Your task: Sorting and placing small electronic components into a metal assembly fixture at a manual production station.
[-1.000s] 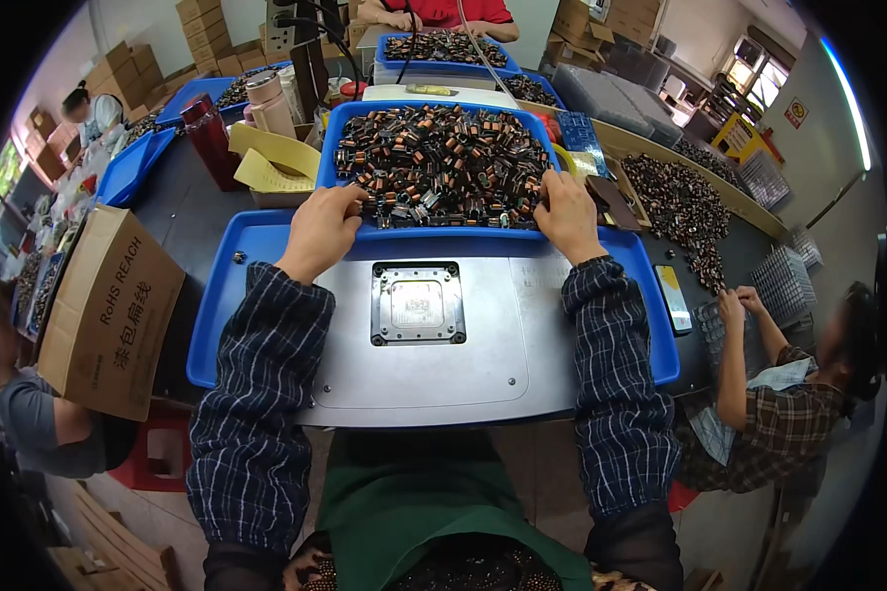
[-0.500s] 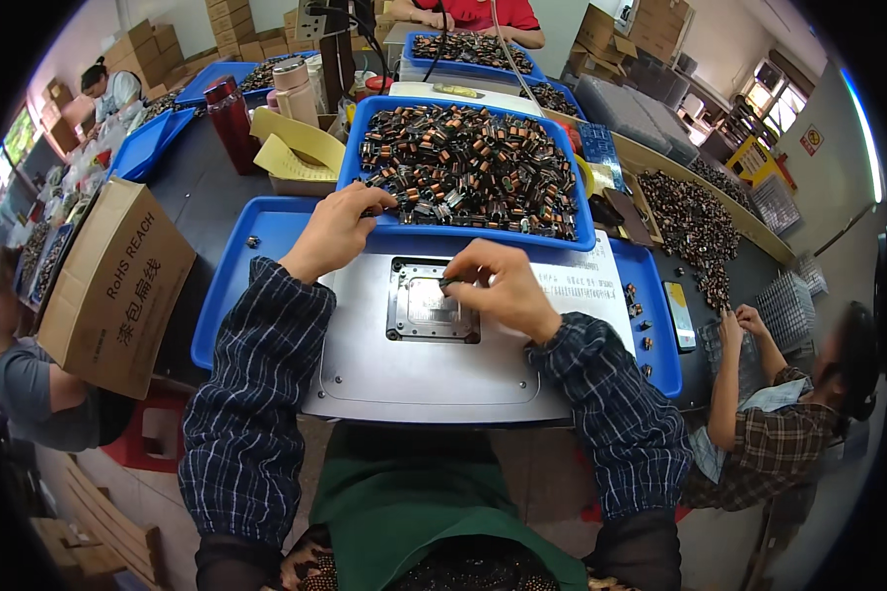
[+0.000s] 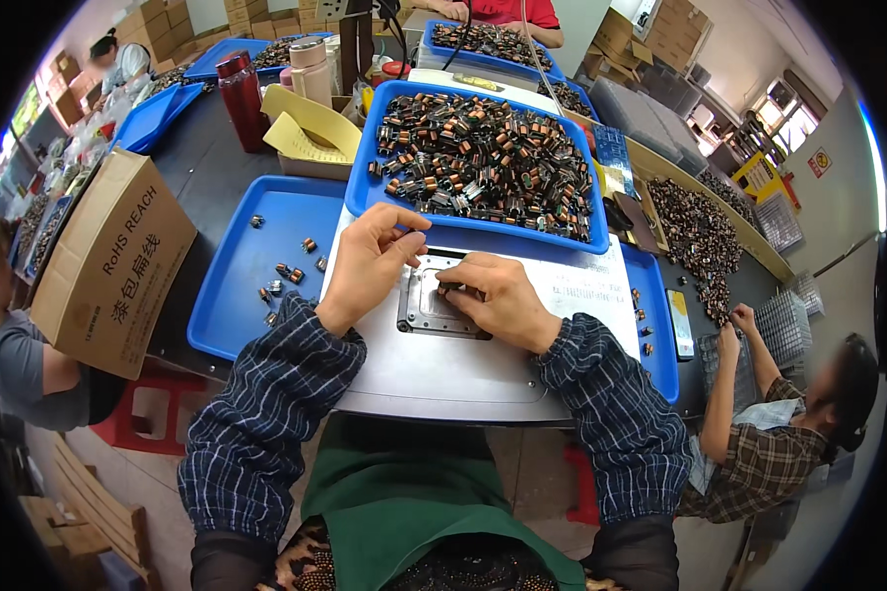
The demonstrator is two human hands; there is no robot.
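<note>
My right hand point(image 3: 503, 300) pinches a small dark coil component point(image 3: 447, 289), mostly hidden by the fingers, over the square metal fixture point(image 3: 416, 317) set in a silver plate point(image 3: 434, 384). To its left, my left hand point(image 3: 370, 264) is raised by the near edge of a heaped blue tray point(image 3: 363, 182). Its thumb and fingers are curled together, and what lies between them, if anything, is too small to make out. Copper-wound coils point(image 3: 493, 158) with dark ends fill that tray.
A blue tray point(image 3: 217, 286) with several loose coils lies at left, another blue tray point(image 3: 665, 364) at right beside a phone point(image 3: 680, 325). A cardboard box point(image 3: 118, 266), a red flask point(image 3: 241, 103) and a coil pile point(image 3: 700, 231) stand around. A co-worker point(image 3: 779, 424) sits at right.
My left hand has come off the heaped tray's edge, moving right and down toward the fixture. The right hand has lowered slightly with the coil component. Loose coils in the left tray now show.
</note>
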